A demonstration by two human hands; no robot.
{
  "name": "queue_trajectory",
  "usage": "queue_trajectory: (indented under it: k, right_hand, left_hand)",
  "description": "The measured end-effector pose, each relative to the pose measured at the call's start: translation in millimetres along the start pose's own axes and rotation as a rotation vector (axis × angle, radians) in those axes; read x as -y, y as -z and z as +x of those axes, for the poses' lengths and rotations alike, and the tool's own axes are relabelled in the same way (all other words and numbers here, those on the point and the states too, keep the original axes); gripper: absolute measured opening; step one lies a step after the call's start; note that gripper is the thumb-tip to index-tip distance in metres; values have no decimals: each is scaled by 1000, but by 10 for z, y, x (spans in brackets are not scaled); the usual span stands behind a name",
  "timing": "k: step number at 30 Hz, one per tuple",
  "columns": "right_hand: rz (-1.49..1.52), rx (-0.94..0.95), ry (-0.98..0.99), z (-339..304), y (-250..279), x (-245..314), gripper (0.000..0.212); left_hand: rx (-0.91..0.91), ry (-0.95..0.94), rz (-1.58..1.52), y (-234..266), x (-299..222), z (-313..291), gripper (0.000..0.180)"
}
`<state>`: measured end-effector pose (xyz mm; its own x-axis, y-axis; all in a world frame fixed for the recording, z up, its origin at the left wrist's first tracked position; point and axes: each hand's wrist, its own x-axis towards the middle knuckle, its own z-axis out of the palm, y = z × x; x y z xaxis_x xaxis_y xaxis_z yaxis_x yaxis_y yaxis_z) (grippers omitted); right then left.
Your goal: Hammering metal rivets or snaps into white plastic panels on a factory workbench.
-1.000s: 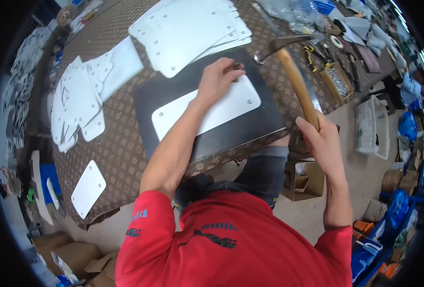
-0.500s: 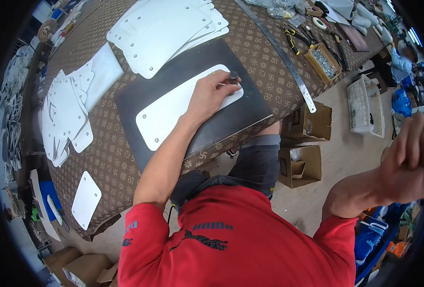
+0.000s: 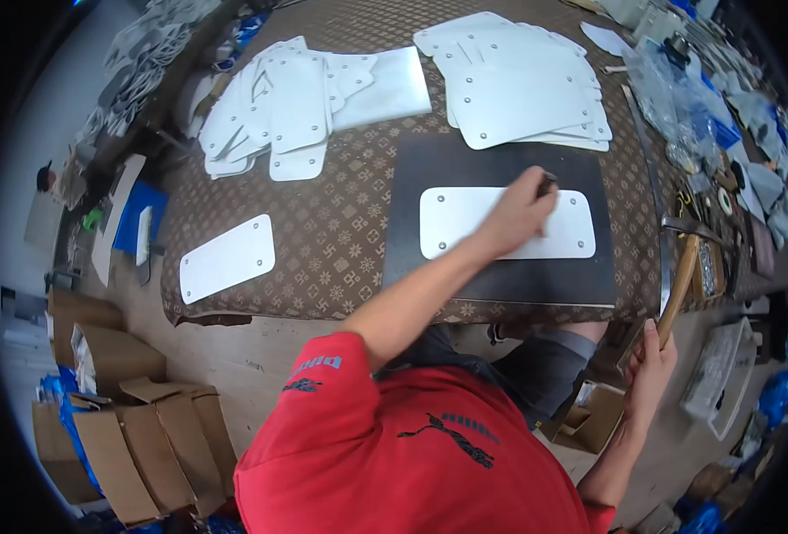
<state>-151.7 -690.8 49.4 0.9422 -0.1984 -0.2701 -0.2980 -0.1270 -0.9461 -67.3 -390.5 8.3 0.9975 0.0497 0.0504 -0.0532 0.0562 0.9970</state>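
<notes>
Brown and patterned, the surface [image 3: 340, 214] stretches widest; a black mat [image 3: 501, 283] lies near its front edge; a stack of white sheets [image 3: 523, 93] sits behind the mat; one white panel [image 3: 465, 214] lies on the mat; the right hand [image 3: 650, 365] has its grip wrapped around a hammer [image 3: 678, 289] by the wooden handle; the left hand [image 3: 520, 214], over the panel, has its grip closed on a small dark tool [image 3: 549, 182], its lower end hidden; metal studs [image 3: 442, 246] dot the panel's corners.
</notes>
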Motion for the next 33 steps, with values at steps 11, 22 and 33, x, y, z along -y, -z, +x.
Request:
queue_trajectory:
  k: [11,22,33]
  right_hand:
    - [183,-20,168,1153,-685,-173,28]
    - [98,-58,244,1313,-776,-336,23]
    - [137,-113,271,1398,-754,-467,26]
  left_hand:
    - [54,0,1129,1291,-82,-432,53]
    - [-398,-257,1278,1676,-761,846,39]
    - [-850,570,1428,3225,-477,-10,58]
